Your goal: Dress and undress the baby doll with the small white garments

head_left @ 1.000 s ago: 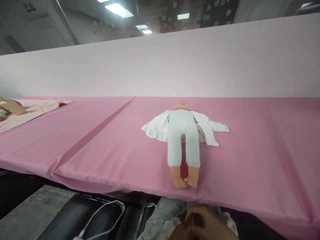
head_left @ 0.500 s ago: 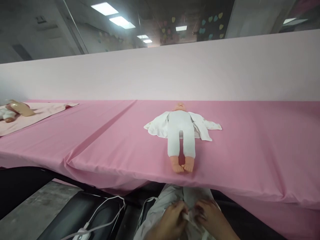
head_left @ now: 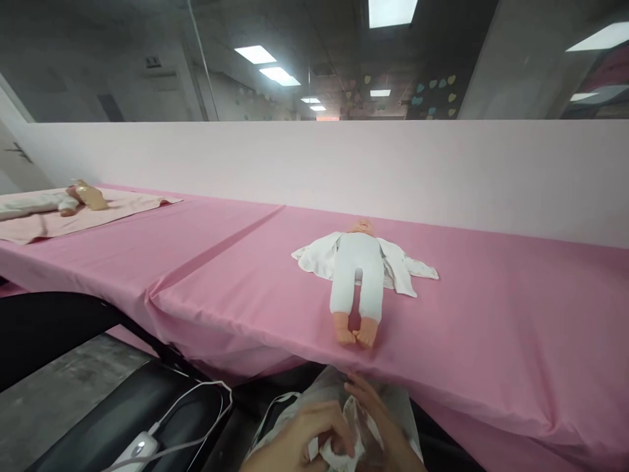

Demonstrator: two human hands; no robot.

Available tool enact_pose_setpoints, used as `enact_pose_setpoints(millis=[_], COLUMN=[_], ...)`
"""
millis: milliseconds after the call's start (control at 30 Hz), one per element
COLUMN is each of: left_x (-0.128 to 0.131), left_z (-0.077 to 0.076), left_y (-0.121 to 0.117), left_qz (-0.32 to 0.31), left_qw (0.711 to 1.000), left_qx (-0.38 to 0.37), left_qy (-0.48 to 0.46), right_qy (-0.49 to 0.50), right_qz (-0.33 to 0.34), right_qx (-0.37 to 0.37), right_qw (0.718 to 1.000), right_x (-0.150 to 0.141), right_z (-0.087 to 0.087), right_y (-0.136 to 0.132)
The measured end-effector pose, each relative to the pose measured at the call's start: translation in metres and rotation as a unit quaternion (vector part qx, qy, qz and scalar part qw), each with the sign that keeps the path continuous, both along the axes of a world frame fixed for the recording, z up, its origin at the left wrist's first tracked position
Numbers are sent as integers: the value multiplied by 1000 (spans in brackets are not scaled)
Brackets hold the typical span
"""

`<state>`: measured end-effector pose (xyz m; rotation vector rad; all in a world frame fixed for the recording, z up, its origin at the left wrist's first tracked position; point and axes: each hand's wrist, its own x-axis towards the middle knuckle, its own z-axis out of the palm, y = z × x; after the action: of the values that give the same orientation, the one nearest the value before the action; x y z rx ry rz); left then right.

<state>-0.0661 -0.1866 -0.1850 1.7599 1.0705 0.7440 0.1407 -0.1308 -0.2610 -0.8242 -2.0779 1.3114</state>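
A baby doll in white leggings lies on its back on the pink-covered table, feet toward me, with an open white jacket spread under it. Below the table edge, in my lap, both hands work a crumpled pale cloth. My left hand is closed around a bunch of it. My right hand pinches the cloth from the right, fingers curled over it. Both hands are well short of the doll's feet.
A second doll lies on a light pink cloth at the far left of the table. A pale pink partition runs behind the table. A black seat with a white cable and device sits at lower left.
The camera has tilted up and turned a little, so the table appears slanted. My hands have shifted the cloth in my lap, my right hand now reaching higher over it.
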Motion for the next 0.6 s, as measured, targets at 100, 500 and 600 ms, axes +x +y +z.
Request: enact_pose_setpoints(millis=[100,500,600], left_x=[4,-24,-37], left_z=[11,26,55], left_y=[1,31,42], left_qz=[-15,237,292], left_qw=[996,870,778], left_qx=[52,423,541], left_qy=[-72,89,134], right_qy=[48,-118,-74], right_qz=[65,-99,-57], right_qx=[-31,4,51], right_qw=[996,988,994], right_x=[-3,-5,4], right_z=[4,44,89], right_y=[-6,-14,-3])
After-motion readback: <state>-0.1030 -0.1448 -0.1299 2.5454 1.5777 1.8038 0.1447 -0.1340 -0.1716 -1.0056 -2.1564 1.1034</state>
